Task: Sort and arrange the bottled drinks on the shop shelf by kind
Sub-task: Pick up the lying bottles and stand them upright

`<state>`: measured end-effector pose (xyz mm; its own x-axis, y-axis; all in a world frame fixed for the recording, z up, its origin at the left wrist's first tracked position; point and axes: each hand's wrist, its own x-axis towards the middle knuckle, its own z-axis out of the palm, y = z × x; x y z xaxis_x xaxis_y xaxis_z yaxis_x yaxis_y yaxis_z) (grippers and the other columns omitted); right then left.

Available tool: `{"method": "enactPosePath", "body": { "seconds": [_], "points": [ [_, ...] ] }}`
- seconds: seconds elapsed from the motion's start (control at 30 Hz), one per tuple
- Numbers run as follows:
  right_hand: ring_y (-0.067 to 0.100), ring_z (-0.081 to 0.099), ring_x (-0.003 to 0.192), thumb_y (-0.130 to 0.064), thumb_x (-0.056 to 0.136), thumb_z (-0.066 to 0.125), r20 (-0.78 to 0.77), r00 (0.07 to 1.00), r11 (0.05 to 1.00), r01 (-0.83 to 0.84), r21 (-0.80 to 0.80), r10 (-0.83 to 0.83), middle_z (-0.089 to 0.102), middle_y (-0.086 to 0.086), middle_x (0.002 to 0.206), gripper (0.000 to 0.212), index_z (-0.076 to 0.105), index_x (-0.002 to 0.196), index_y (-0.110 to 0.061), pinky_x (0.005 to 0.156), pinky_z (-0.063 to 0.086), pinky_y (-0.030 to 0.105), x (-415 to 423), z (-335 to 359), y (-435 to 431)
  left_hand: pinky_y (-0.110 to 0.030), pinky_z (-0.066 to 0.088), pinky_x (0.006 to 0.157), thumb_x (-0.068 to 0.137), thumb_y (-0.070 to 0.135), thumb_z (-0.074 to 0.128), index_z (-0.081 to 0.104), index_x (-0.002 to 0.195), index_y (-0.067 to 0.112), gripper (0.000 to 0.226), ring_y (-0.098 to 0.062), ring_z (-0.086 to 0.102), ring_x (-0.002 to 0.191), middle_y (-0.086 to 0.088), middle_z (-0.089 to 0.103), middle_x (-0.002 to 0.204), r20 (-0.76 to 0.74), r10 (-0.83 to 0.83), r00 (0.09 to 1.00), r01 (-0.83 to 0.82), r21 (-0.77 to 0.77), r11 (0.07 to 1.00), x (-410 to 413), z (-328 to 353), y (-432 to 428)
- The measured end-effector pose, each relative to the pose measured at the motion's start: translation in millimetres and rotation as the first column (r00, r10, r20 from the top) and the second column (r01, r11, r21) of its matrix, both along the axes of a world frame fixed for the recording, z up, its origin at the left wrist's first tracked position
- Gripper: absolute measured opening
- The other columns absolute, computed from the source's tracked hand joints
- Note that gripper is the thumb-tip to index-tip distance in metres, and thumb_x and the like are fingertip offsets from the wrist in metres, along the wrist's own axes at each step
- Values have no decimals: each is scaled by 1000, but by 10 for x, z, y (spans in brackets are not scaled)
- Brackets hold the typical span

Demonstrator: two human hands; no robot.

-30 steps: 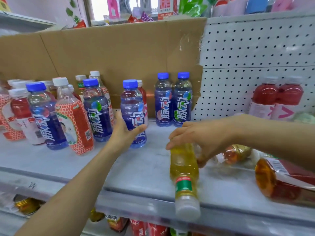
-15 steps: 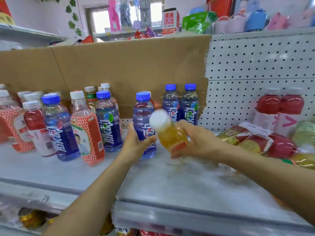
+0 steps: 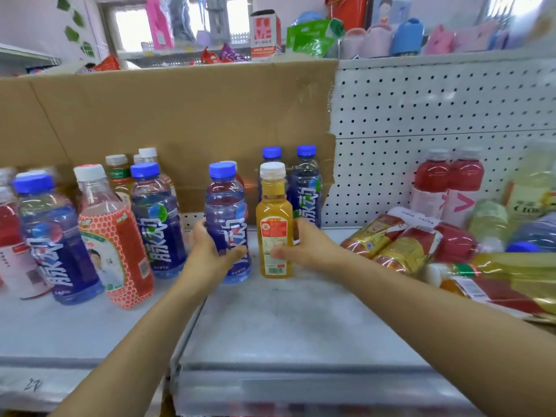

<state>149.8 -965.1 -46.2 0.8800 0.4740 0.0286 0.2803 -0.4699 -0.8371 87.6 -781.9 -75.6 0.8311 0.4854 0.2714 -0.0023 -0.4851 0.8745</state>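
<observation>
Left hand has thumb and fingers curled round the lower body of a blue-capped sports-drink bottle, which stands upright on the grey shelf. Right hand grips an orange juice bottle with a white cap. It is upright, its base looks down on the shelf, and it sits just beside the blue one at its 3 o'clock. A blue-capped pair stands at 12 o'clock behind the juice, against a cardboard sheet. At 9 o'clock are mixed upright bottles, including a red honeycomb-label bottle. At 3 o'clock a heap of bottles lies on its side below the pegboard.
</observation>
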Motion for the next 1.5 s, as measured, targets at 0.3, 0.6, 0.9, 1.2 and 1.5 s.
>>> {"method": "enactPosePath", "body": {
  "seconds": [0.3,0.6,0.9,1.2,1.5],
  "points": [
    [6,61,107,-20,93,65,355,935,977,78,-198,-3,66,-6,119,32,63,125,-21,80,47,12,18,465,-1514,-21,52,86,85,28,74,48,122,29,45,-6,57,103,10,54,114,32,-417,908,376,374,848,-471,368,-964],
    [12,52,114,-17,86,68,180,918,706,-134,-695,352,53,-13,121,56,53,133,-42,100,43,28,231,435,-1825,-30,55,77,93,45,63,33,138,24,57,-12,64,90,5,59,103,-427,-360,829,376,-50,925,394,51,-1604],
    [16,43,113,-51,62,82,363,611,453,9,-892,704,48,-11,115,79,48,130,-34,78,42,33,421,222,-1692,-37,52,87,99,36,56,46,128,24,32,-17,56,100,-4,52,118,-54,-106,993,119,401,908,476,581,-1749],
    [10,56,90,-52,66,79,395,627,578,-109,-809,671,57,-17,95,57,51,114,-38,72,46,31,601,437,-1764,-37,32,100,106,21,39,57,132,15,32,-30,48,120,-8,55,136,-122,52,991,78,852,517,813,1169,-1685],
    [13,71,88,-43,78,79,213,946,969,-234,-79,245,71,-2,98,41,61,108,-21,73,62,35,1070,580,-1790,-41,35,105,90,34,69,35,152,26,72,-31,38,129,-7,43,147,-227,24,974,169,789,591,774,1115,-1587]
  ]
}}
